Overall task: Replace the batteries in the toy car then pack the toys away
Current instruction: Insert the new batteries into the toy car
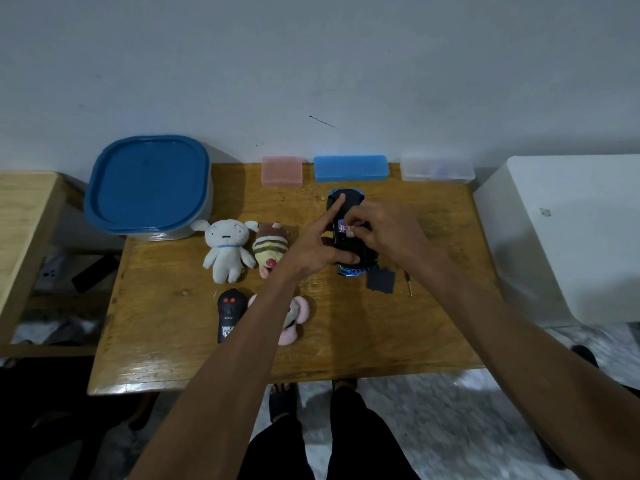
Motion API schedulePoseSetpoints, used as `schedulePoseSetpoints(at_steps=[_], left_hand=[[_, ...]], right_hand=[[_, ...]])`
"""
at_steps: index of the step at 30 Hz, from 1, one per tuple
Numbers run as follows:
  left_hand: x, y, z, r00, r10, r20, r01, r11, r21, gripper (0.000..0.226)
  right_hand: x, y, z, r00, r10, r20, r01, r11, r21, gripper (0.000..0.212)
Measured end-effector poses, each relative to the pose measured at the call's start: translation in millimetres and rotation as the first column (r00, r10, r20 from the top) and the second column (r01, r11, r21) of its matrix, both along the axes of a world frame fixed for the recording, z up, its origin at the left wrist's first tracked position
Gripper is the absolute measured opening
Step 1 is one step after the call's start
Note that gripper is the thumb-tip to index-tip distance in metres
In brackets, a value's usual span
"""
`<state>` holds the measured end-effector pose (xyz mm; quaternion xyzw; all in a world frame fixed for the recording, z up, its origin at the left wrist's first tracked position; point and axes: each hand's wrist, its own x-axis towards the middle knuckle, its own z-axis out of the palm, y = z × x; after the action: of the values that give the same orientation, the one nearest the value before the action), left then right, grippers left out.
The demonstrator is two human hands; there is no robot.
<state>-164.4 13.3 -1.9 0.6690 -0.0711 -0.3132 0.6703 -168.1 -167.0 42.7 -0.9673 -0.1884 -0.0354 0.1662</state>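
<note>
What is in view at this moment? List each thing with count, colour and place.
toy car: 1, blue and black, upside down, table centre-right
battery: 1, red and white, in the car's compartment
battery cover: 1, black, near the car
screwdriver: 1, thin, right of cover
remote: 1, black, front left
plush toys: 3, white, striped brown, pink; left of car
small boxes: 3, pink, blue, clear; back edge
tub: 1, blue lid, back left
table: 1, wood
left hand: grip on the car
right hand: pinches the battery
</note>
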Motion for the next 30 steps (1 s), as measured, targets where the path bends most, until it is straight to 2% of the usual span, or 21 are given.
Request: schedulePoseSetpoints(at_steps=[5, 11, 13, 15, 18, 22, 27, 30], left_hand=[[2, 0, 2, 1.000, 0.011, 0.004, -0.011, 1.000, 0.012, 0.111], [6, -1, 2, 0.996, -0.023, 0.083, 0.018, 0.998, 0.061, 0.114], [7, 0, 0, 0.996, -0.031, 0.085, 0.025, 0.997, 0.073, 0.115], [8, 0, 0, 0.998, -0.022, 0.067, 0.017, 0.998, 0.063, 0.116], [10, -1, 1, 0.998, -0.005, 0.066, 0.000, 0.997, 0.071, 0.116], [10, -7, 1, 0.999, 0.024, 0.043, -0.025, 0.999, 0.037, 0.115], [14, -13, 0, 0.997, 0.016, 0.074, -0.019, 0.999, 0.040, 0.114], [17, -13, -2, 0.995, 0.016, 0.097, -0.020, 0.999, 0.046, 0.115]], right_hand=[[1, 1, 0, 1.000, 0.011, -0.015, -0.011, 1.000, -0.009, 0.007], [0, -3, -3, 0.998, 0.024, -0.061, -0.028, 0.997, -0.069, 0.010], [-1, -3, -4, 0.993, 0.016, -0.115, -0.019, 0.999, -0.027, 0.014], [-4, -5, -2, 0.980, -0.049, -0.195, 0.072, 0.991, 0.113, 0.017], [-6, -4, 1, 0.936, -0.137, -0.325, 0.249, 0.908, 0.336, 0.013], [-3, 0, -1, 0.906, -0.240, -0.348, 0.388, 0.797, 0.463, 0.017], [-3, 5, -3, 0.883, -0.315, -0.347, 0.467, 0.646, 0.604, 0.028], [-6, 8, 0, 0.858, -0.362, -0.365, 0.513, 0.554, 0.656, 0.027]])
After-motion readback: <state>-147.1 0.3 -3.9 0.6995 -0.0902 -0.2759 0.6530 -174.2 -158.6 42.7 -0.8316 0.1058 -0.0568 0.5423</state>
